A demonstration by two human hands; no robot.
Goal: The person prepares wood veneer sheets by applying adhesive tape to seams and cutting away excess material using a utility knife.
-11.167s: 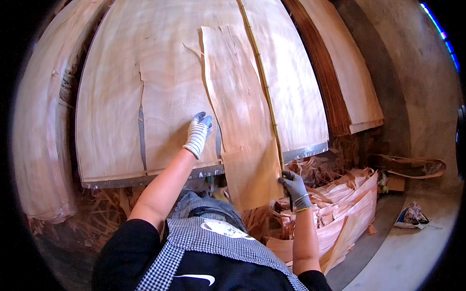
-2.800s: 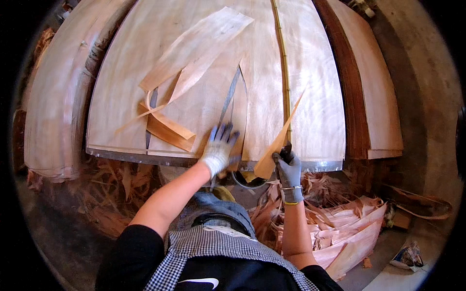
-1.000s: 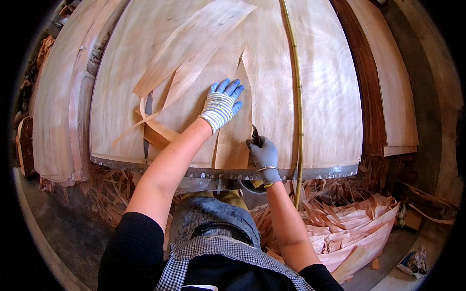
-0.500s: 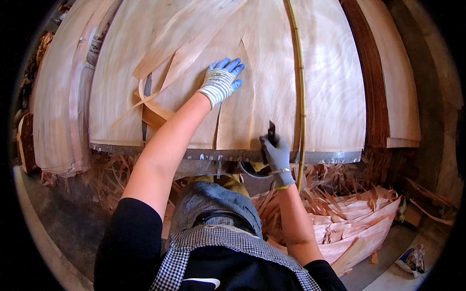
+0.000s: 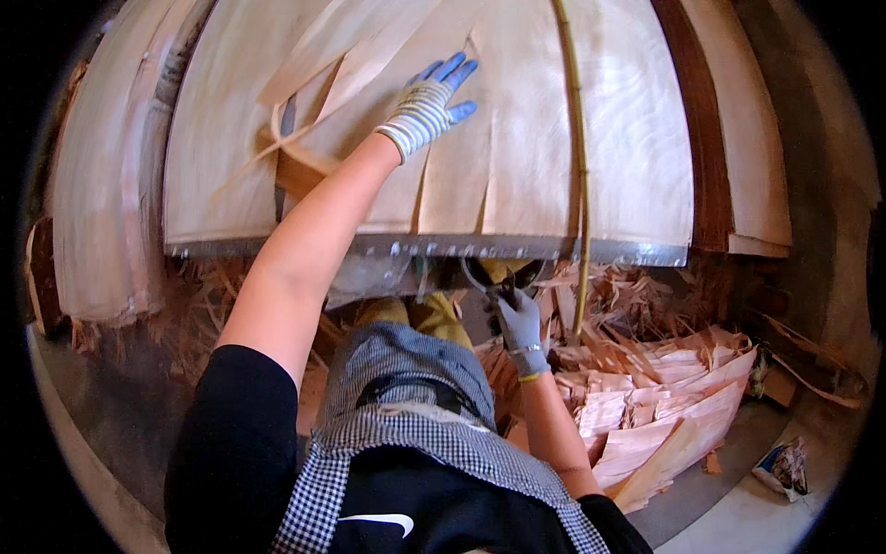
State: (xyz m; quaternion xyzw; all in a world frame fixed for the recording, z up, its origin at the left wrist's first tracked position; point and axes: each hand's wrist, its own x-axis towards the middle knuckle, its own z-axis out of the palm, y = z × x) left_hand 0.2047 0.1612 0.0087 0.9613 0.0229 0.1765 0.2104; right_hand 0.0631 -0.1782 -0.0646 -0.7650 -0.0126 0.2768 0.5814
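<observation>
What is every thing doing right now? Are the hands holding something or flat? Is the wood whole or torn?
left hand: gloved, fingers spread, pressed flat on the veneer sheet
right hand: gloved, below the table edge, closed on a small dark tool
veneer sheet: lying flat, split lengthwise
loose strips: lying slantwise on top
thin cane: straight, overhanging the edge
scrap pile: heaped, broken

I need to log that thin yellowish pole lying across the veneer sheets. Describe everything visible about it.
The pole is a thin, yellow-green cane with joint rings like bamboo. It lies lengthwise over the pale veneer sheets, from the picture's top down past the table's metal edge, its lower end hanging over the veneer scraps. Neither gloved hand touches it.
</observation>
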